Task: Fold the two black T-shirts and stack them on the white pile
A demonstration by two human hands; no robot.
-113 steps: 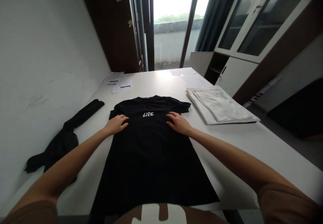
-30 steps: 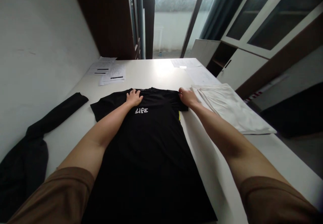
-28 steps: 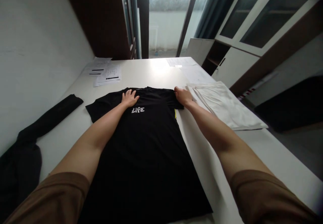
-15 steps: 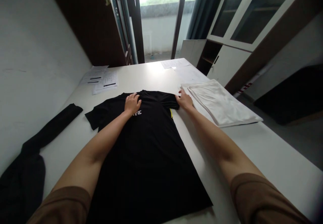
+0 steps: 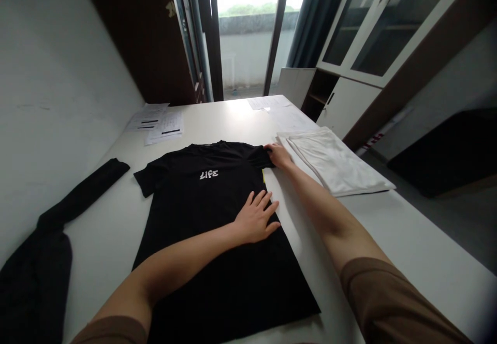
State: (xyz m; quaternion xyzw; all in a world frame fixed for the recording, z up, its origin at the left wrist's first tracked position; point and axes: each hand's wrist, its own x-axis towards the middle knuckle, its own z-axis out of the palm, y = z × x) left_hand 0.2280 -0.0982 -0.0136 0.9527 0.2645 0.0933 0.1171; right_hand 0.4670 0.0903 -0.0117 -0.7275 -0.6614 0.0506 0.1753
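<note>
A black T-shirt [image 5: 186, 220] is spread on the white table with its collar at the far end and small white lettering across the chest. My left hand [image 5: 257, 217], fingers spread, lies flat over the shirt's right side near its edge. At the far right, my right hand [image 5: 278, 155] has its fingers closed on the end of the short sleeve [image 5: 256, 155]; part of that grip is hidden. A bit of yellow shows at the shirt's edge below this sleeve.
Folded white cloth [image 5: 337, 160] lies right of my right hand. A dark garment [image 5: 46, 261] with a long sleeve lies along the left wall. Printed papers [image 5: 165, 126] rest on the table's far left, with more sheets [image 5: 287, 116] at the far right.
My left hand has moved from the shirt's chest toward me and right, uncovering the lettering. My right hand stays at the sleeve, its fingers now curled over the sleeve end.
</note>
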